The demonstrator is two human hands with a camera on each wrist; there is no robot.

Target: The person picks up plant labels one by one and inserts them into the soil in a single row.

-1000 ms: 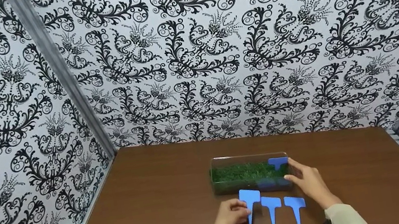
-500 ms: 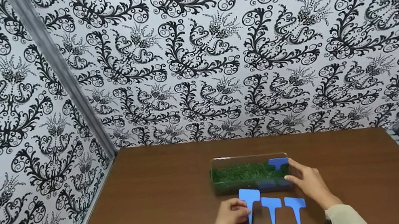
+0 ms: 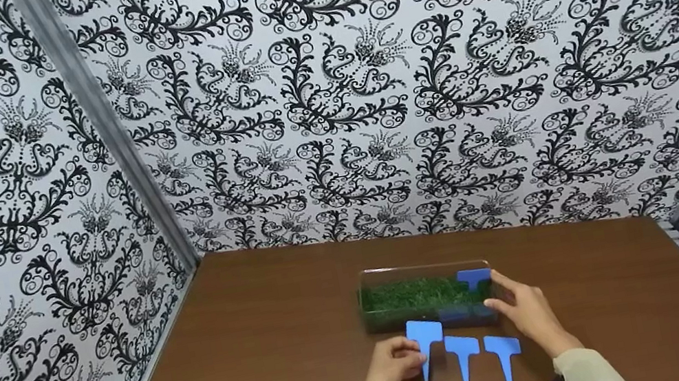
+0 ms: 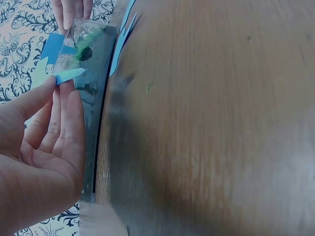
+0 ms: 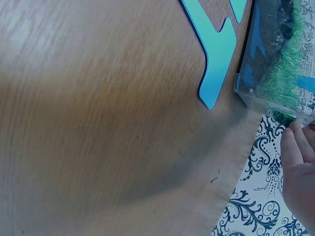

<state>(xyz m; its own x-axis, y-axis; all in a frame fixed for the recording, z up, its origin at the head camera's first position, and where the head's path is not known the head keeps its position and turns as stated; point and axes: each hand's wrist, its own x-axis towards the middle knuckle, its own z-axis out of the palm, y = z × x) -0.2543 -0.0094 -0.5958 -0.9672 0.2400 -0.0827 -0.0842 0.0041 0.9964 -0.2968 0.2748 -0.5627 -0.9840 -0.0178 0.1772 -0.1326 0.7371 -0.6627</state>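
Observation:
My left hand (image 3: 393, 366) pinches a blue T-shaped plant label (image 3: 425, 332) by its stem, spike down, in front of a clear rectangular container (image 3: 397, 321). In the left wrist view, this plant label (image 4: 70, 75) is between the thumb and fingers. Green artificial grass (image 3: 407, 294) fills the container. Another blue plant label (image 3: 473, 276) stands upright in the grass at the right end. My right hand (image 3: 528, 311) holds that end, thumb at the front corner; in the right wrist view, the fingertips (image 5: 294, 126) touch the end wall.
Two more blue plant labels, a middle one (image 3: 463, 357) and a right one (image 3: 504, 357), lie flat on the brown wooden table (image 3: 255, 345) in front of the container. Black-and-white patterned walls (image 3: 353, 111) enclose the back and sides.

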